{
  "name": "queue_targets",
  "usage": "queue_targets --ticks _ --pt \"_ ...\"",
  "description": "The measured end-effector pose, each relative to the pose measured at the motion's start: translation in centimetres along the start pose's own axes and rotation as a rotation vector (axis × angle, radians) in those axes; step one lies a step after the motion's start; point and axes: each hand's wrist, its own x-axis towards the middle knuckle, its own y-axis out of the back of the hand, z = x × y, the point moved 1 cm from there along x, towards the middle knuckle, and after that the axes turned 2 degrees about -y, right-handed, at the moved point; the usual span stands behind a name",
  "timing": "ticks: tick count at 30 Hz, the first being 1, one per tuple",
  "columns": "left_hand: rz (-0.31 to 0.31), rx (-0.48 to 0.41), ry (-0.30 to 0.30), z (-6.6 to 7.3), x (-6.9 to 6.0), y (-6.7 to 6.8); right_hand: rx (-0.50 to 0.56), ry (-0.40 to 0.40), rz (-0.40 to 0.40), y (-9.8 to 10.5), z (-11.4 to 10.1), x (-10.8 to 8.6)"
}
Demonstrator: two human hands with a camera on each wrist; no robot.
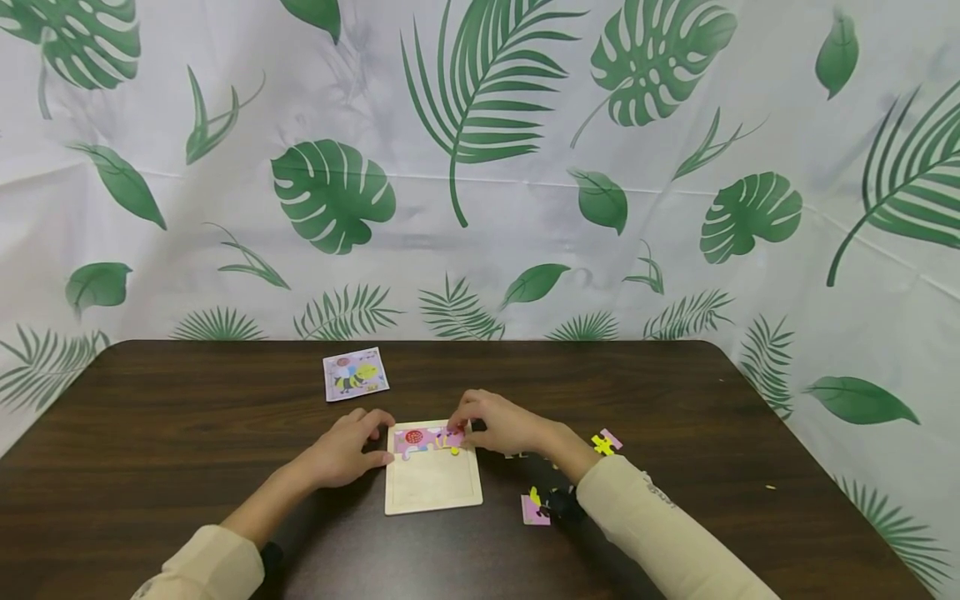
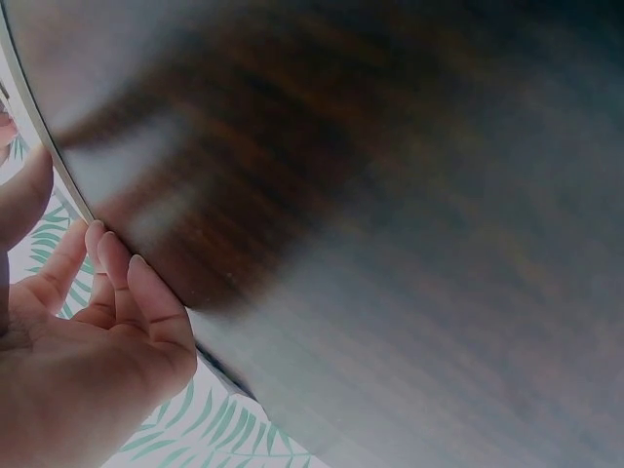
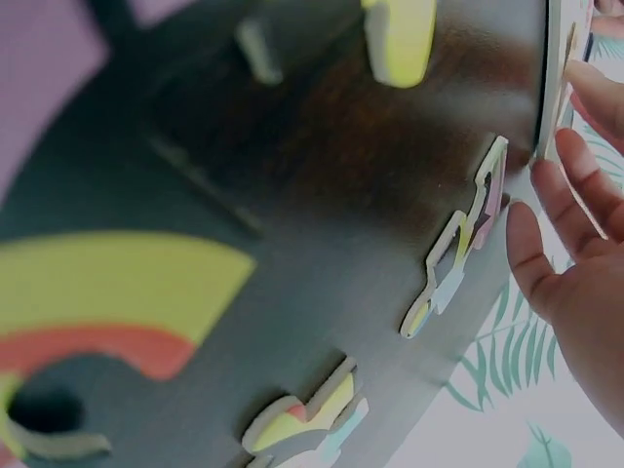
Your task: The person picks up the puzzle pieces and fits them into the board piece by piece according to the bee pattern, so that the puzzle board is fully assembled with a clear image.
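Note:
A pale wooden puzzle tray [image 1: 433, 485] lies on the dark table, with joined pink pieces [image 1: 425, 439] along its far side. My left hand [image 1: 347, 447] rests at the tray's left edge, thumb and fingers touching the rim; the left wrist view shows this hand [image 2: 107, 341] along the edge. At the tray's far right corner my right hand [image 1: 504, 422] has bent fingers over a pink piece at the end of the row. In the right wrist view the hand [image 3: 585, 234] is beside the tray's edge; whether its fingertips pinch the piece cannot be told.
Loose puzzle pieces lie right of the tray, among them a yellow and pink one [image 1: 604, 442] and a pink one [image 1: 536, 511]; some are partly behind the right forearm. A square bee picture [image 1: 356, 374] lies behind the tray to the left. A leaf-print cloth [image 1: 480, 250] hangs behind the table.

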Motion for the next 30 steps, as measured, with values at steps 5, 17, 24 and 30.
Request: queue_targets --ticks 5,17,24,30 --pt "0.000 -0.003 0.004 0.07 -0.08 0.12 0.023 0.001 0.010 0.03 0.02 0.00" --pt "-0.005 -0.009 -0.007 0.01 -0.02 0.24 0.052 0.000 0.025 0.00 0.00 0.07" --pt "-0.003 -0.015 -0.005 0.01 0.00 0.17 0.058 0.001 0.032 0.00 -0.01 -0.01" --pt "-0.004 -0.012 0.000 0.07 -0.07 0.07 0.041 -0.012 0.025 -0.17 0.05 0.04"
